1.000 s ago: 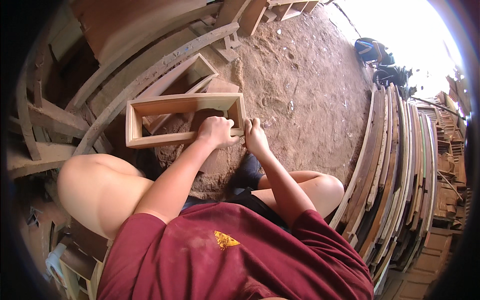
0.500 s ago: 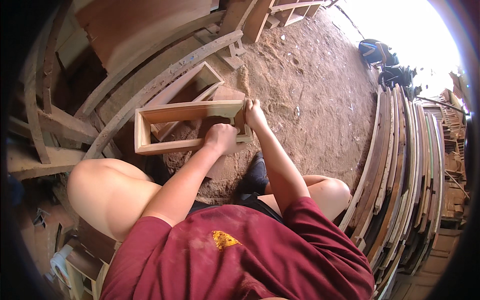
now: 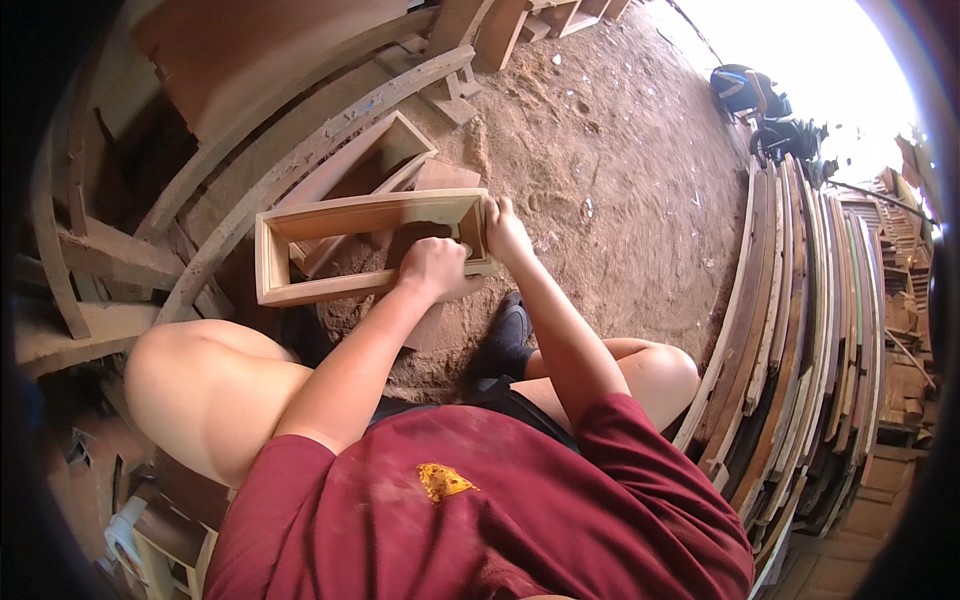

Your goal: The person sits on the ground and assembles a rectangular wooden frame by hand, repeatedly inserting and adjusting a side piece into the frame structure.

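Observation:
A long, open wooden frame (image 3: 330,291) of pale timber lies across in front of my knees. At its right end my right hand (image 3: 507,232) is closed on the short side, fingers wrapped over the outer edge. My left hand (image 3: 434,267) is curled over the near long side, close to the same end, its knuckles up. The fingers of the left hand are tucked into the opening, and whatever they hold, if anything, is hidden. Beneath and behind the frame, a second wooden frame (image 3: 345,158) leans at a slant beside a flat wood piece (image 3: 447,176).
Dusty ground (image 3: 600,240) spreads ahead. Long boards (image 3: 790,330) are stacked along the right. Curved wooden rails (image 3: 330,130) stand at the left, close to the second frame. A dark vehicle (image 3: 745,92) is at the far right. My shod foot (image 3: 510,335) rests below the right hand.
The view has shifted slightly, so everything sits a little further left and up. Both hands keep their places at the frame's right end.

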`<action>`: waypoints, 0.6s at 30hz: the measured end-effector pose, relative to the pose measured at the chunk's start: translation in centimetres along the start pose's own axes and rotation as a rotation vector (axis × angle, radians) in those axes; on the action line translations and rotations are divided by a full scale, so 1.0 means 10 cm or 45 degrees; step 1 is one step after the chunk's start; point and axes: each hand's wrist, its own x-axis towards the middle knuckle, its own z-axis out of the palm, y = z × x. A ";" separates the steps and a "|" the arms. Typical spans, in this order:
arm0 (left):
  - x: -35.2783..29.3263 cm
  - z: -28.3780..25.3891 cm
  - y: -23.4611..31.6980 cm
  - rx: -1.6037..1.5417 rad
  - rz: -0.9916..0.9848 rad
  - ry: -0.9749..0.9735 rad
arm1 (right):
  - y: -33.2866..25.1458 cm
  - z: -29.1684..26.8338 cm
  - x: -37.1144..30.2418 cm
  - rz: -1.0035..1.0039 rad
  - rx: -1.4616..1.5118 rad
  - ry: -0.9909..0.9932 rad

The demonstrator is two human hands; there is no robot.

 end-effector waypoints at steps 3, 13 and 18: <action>-0.03 0.03 0.00 0.011 -0.013 -0.002 | 0.01 0.00 -0.41 -0.186 -0.161 -0.068; 0.00 -0.10 0.06 -0.012 -0.032 -0.077 | -0.15 -0.08 0.37 0.363 0.359 -0.035; -0.03 -0.05 0.01 -0.046 -0.028 -0.029 | -0.13 -0.08 -0.23 0.231 0.380 -0.045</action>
